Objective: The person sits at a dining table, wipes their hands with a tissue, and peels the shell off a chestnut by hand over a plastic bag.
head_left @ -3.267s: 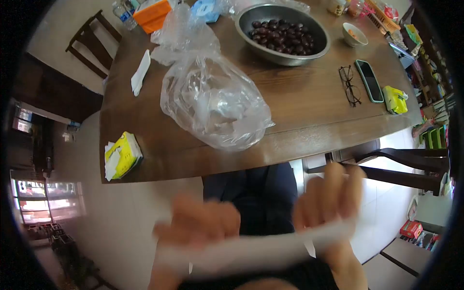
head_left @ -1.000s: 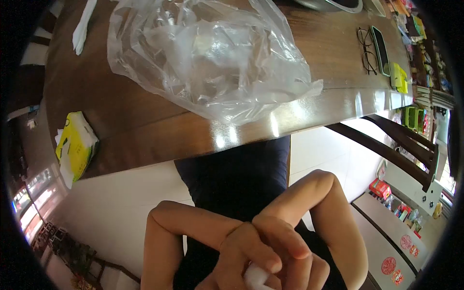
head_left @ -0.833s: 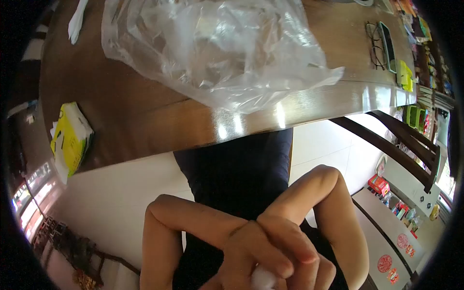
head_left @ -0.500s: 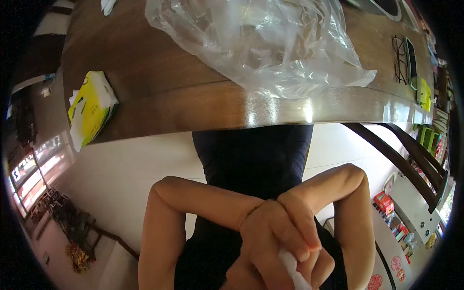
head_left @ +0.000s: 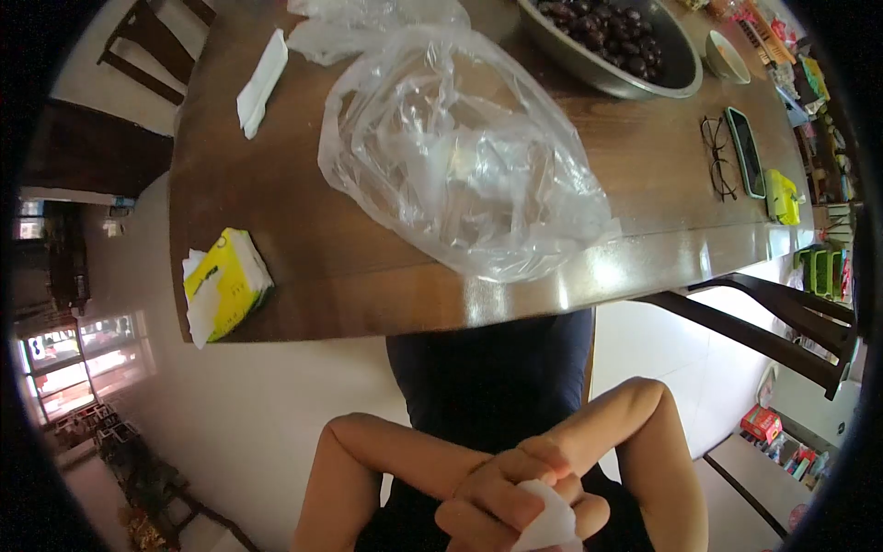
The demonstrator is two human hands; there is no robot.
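Observation:
Low in the head view, close to my body, my two hands are pressed together around a crumpled white tissue (head_left: pixel 549 522). My left hand (head_left: pixel 483 497) curls over one side of it. Against it, with bent fingers, lies my right hand (head_left: pixel 572 483). The fingers overlap, so part of each hand and of the tissue is hidden. Beyond the hands, a clear plastic bag (head_left: pixel 460 156) is spread on the brown wooden table (head_left: pixel 303 212). At the table's left corner sits a yellow tissue pack (head_left: pixel 230 281).
A metal bowl (head_left: pixel 589 69) holds dark round fruit. Beside it stands a small bowl (head_left: pixel 727 57). Glasses (head_left: pixel 717 156), a phone (head_left: pixel 745 152) and a yellow packet (head_left: pixel 783 196) lie at the right. A folded white tissue (head_left: pixel 262 85) is at far left; a chair (head_left: pixel 754 322) stands right.
The view has tilted up, bringing the fruit bowl and more table into sight. My hands have shifted against each other, and more of the tissue shows between them.

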